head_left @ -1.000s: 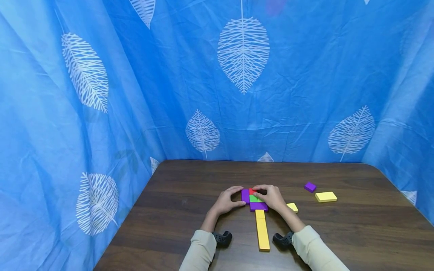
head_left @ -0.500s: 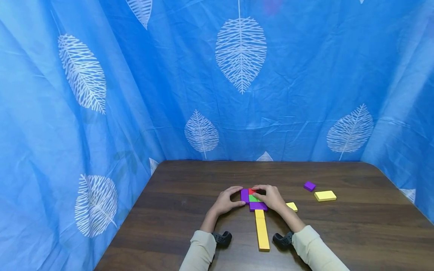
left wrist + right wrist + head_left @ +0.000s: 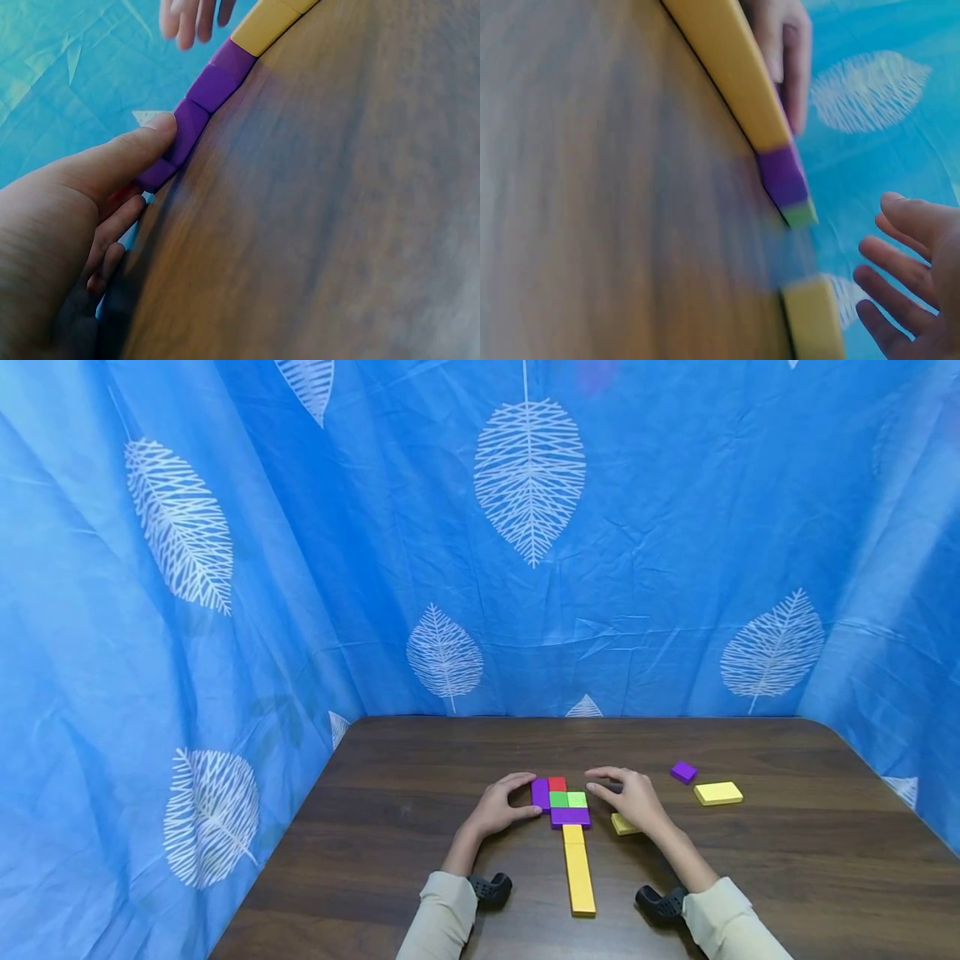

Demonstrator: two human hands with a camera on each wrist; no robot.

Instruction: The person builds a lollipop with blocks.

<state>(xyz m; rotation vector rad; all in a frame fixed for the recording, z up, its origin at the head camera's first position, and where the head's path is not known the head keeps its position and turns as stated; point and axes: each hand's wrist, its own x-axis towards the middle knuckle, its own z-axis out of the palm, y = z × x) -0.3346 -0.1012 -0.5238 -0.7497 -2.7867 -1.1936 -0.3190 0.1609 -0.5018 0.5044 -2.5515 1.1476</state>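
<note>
Flat coloured blocks lie together on the brown table. My left hand (image 3: 497,806) pinches a purple block (image 3: 540,795) at the group's left side, thumb at its near end and fingers at the far end. To its right sit a red block (image 3: 557,784), a green block (image 3: 558,799) and a lighter green block (image 3: 577,799). A crosswise purple block (image 3: 570,817) lies in front of these, and a yellow strip (image 3: 578,881) runs from it towards me. Apart from the group, my right hand (image 3: 632,797) holds nothing, fingers spread, partly covering a yellow block (image 3: 622,825).
At the right of the table (image 3: 360,860) lie a small purple block (image 3: 683,772) and a longer yellow block (image 3: 717,793). A blue curtain (image 3: 645,527) with white leaves hangs behind and beside the table.
My right hand has let go of the group and moved right, uncovering the red and light green blocks. My left hand stays on the purple block.
</note>
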